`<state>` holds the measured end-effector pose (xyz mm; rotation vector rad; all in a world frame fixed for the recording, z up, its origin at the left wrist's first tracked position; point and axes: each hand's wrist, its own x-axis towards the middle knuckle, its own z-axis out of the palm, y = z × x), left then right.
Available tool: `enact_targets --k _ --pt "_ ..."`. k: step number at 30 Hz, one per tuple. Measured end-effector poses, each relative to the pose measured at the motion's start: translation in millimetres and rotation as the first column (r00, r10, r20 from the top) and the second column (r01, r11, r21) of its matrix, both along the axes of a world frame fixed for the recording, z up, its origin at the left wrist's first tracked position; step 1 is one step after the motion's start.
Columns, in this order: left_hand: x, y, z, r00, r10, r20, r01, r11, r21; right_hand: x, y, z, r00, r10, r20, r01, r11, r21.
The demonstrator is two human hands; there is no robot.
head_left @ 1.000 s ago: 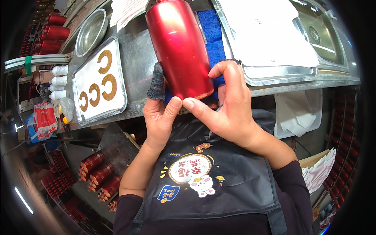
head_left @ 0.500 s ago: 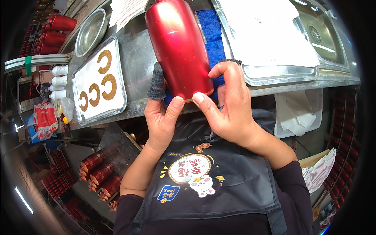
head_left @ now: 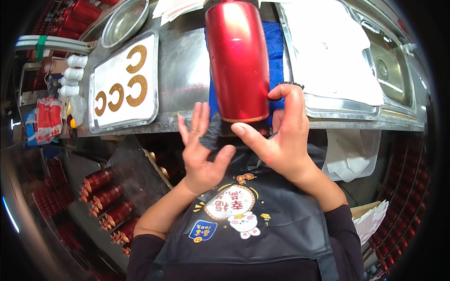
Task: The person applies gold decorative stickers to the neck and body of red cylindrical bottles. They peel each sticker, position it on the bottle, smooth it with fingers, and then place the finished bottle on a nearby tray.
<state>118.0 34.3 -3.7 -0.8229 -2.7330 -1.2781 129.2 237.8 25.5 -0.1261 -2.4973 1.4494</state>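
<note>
— Glossy red metal cylinder: lying on blue cloth on steel counter, near end gripped by right hand, thumb beneath, fingers curled over the side.

— Left hand? Lifted off since a second ago, fingers spread wide, holding nothing. Cylinder unmoved, now held one-handed.
</note>
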Motion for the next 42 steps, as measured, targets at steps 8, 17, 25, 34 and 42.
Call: enact_targets --k 8,17,25,34,42 --pt "7 7 -7 0.998 0.016 -0.053 -0.014 0.999 0.049 -1 -10 -9 0.996 -0.067 -0.050 0.068 0.998 0.015" --pt "-7 14 -2 0.995 0.069 0.072 -0.085 0.965 0.248 3 -3 -7 0.998 -0.044 0.034 0.047 0.994 -0.100" --pt "-13 34 7 0.832 0.012 0.554 -0.355 0.780 0.516 6 3 -15 0.999 0.036 0.004 -0.036 0.993 -0.110" --pt "-13 34 5 0.818 -0.017 0.575 -0.379 0.736 0.561 4 -1 -16 0.999 -0.016 0.037 0.030 0.914 -0.404" --pt "-14 34 2 0.768 -0.053 0.638 -0.408 0.727 0.553 2 -7 -5 0.999 -0.042 0.028 0.043 0.999 -0.011"
